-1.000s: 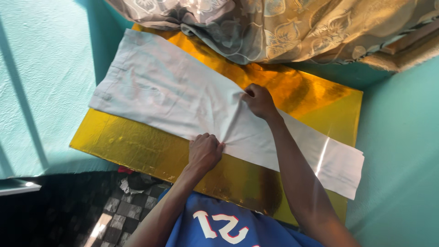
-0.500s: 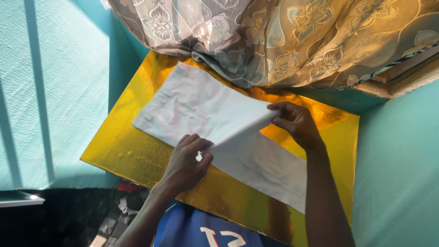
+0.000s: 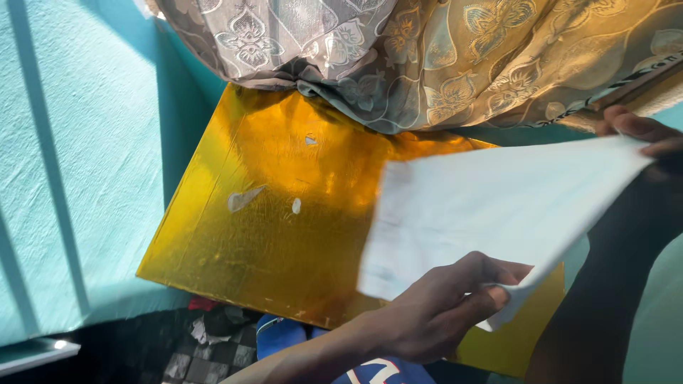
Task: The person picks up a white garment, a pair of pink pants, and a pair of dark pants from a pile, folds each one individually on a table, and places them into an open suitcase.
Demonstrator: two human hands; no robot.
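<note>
Half a second ago the white cloth (image 3: 491, 206) lay folded over on the gold board (image 3: 284, 235); it has since been lifted clear and swung above the board's right end, baring the rest of the board. It hangs stretched, its long axis running from its loose end over the board's middle up to the right. The left hand (image 3: 441, 306) pinches its lower edge, and the right hand (image 3: 640, 135) pinches its upper right corner, beside the patterned curtain (image 3: 427, 57).

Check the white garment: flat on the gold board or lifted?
Lifted. Left hand and right hand hold the white garment above the gold board.
</note>
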